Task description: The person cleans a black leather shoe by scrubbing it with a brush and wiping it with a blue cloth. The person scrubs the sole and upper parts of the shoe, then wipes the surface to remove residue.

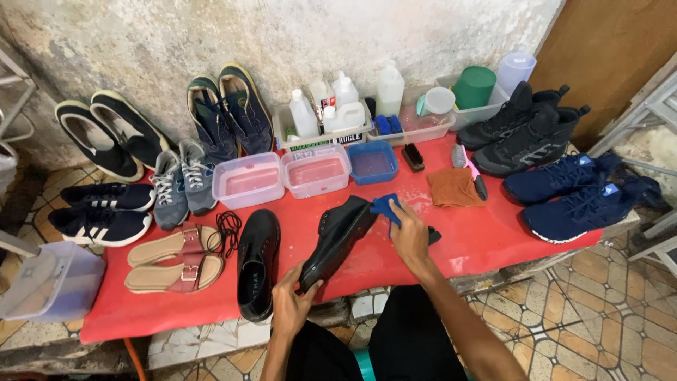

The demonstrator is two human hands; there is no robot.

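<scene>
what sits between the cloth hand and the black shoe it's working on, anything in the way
Nothing visible does. The right hand presses the blue cloth straight against the black shoe, which the left hand holds by its heel end, tilted up off the red table. Only the cloth lies between hand and shoe.

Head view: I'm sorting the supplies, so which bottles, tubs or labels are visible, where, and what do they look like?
White plastic bottles: a cluster at the back by the wall, in a clear tray.
Tray label: black-and-white strip on that tray's front.
Pink-tinted tubs: two clear rectangular ones, mid-table.
Blue tub: small, square, right of them.
Green cup: back right, in a clear tray.
</scene>
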